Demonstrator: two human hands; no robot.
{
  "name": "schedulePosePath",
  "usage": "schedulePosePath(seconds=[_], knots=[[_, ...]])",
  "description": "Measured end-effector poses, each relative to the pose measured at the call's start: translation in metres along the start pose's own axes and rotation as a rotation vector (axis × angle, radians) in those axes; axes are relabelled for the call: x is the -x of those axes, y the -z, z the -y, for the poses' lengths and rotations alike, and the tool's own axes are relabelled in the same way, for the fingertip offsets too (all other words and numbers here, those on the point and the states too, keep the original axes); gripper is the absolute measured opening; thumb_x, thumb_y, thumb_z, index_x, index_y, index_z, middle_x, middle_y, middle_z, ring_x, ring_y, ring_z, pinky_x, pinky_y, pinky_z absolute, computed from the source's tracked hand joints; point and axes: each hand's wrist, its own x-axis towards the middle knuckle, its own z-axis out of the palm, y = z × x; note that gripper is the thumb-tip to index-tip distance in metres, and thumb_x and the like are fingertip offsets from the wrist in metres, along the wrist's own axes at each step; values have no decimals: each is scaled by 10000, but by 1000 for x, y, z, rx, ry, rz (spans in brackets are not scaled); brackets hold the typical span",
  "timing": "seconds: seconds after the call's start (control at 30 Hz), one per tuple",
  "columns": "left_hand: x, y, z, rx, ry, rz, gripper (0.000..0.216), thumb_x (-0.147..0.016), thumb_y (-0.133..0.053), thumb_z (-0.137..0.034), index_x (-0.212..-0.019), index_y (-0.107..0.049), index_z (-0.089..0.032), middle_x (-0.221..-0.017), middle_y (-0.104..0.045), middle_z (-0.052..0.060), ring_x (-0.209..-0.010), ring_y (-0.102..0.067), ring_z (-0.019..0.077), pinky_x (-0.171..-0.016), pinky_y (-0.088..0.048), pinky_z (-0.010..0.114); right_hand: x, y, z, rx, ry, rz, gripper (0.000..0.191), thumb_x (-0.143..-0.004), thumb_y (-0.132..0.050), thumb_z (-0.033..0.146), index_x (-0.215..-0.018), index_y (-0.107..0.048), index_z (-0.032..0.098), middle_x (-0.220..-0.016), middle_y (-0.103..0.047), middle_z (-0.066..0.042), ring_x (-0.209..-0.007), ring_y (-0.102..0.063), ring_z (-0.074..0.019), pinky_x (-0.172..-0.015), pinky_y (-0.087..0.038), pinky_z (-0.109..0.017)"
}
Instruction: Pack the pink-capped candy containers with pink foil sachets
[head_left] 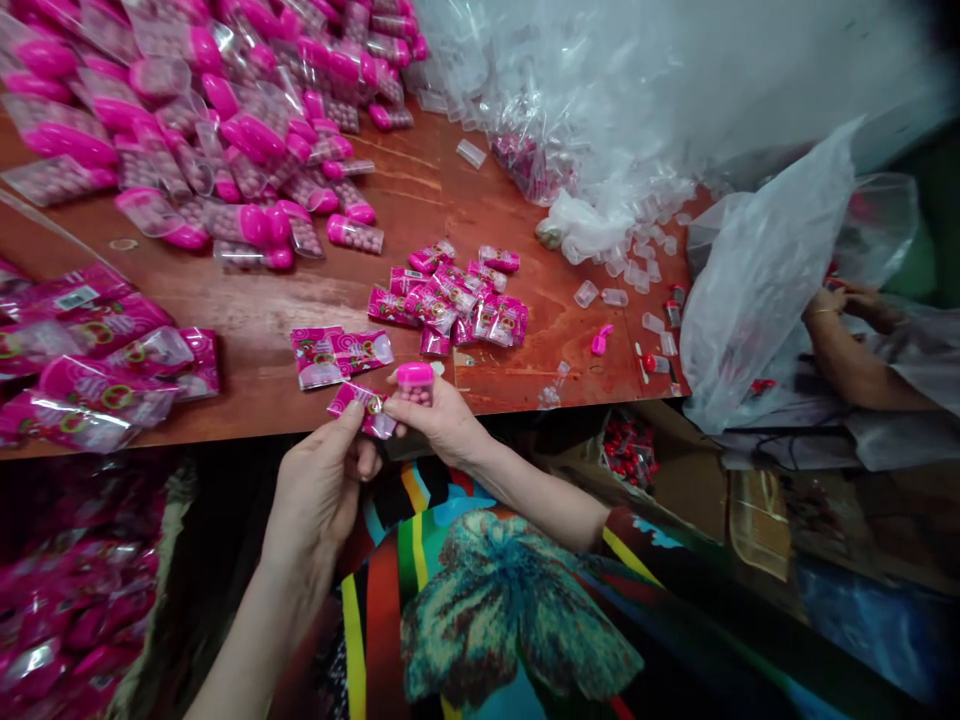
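My left hand (pixel 319 480) pinches a small pink printed packet (pixel 360 405) just off the near edge of the wooden table (pixel 247 310). My right hand (pixel 439 415) grips a small clear tube with a pink cap (pixel 415 380), pressed against the same packet. Two flat pink packets (pixel 341 355) lie on the table just beyond my hands. A loose pile of the same packets (pixel 450 295) sits a little farther right.
A heap of bagged pink-capped tubes (pixel 217 120) fills the far left. Filled pink packs (pixel 97 370) lie at the left edge. Clear plastic bags (pixel 637 110) and loose small clear tubes (pixel 637 270) are at the right, where another person's hands (pixel 847 310) work behind a bag.
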Motion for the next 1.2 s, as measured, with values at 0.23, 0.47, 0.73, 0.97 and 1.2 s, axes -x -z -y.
schedulePosePath(seconds=[0.23,0.47,0.73,0.97,1.2], knots=[[2,-2,-5,84,2,-33,358,-735,-824,-333,-582,-555,-153,-430,-466,-37,-420,-412,75,-475,-364,222,-5,2,2,45,83,-15,449,-804,-728,416,-1072,-414,240,-700,-584,100,-508,-547,-80,-508,-446,-221],[1,-2,-6,169,-16,-133,411,-714,-856,-338,-590,-503,-166,-440,-443,-63,-405,-391,61,-461,-369,209,23,6,-3,16,74,187,377,-939,-581,449,-1167,-363,242,-772,-631,62,-492,-562,-78,-489,-438,-217],[-3,0,5,77,-4,-11,450,-745,-806,-477,-528,-565,-165,-444,-503,0,-449,-480,113,-510,-424,244,26,2,-15,90,42,247,626,-962,-578,396,-1458,-228,242,-703,-569,80,-495,-466,-77,-441,-349,-188],[1,2,3,17,14,84,448,-708,-853,-442,-519,-562,-158,-459,-505,-9,-493,-493,113,-537,-399,240,20,10,-16,155,45,333,687,-1005,-528,335,-1543,-124,193,-705,-534,70,-601,-513,-92,-557,-420,-203],[-2,6,5,27,91,234,448,-735,-844,-410,-506,-568,-140,-427,-466,-15,-498,-466,97,-575,-410,228,25,17,-8,651,181,307,707,-983,-555,305,-1578,-180,226,-779,-542,33,-642,-531,-115,-618,-454,-250]])
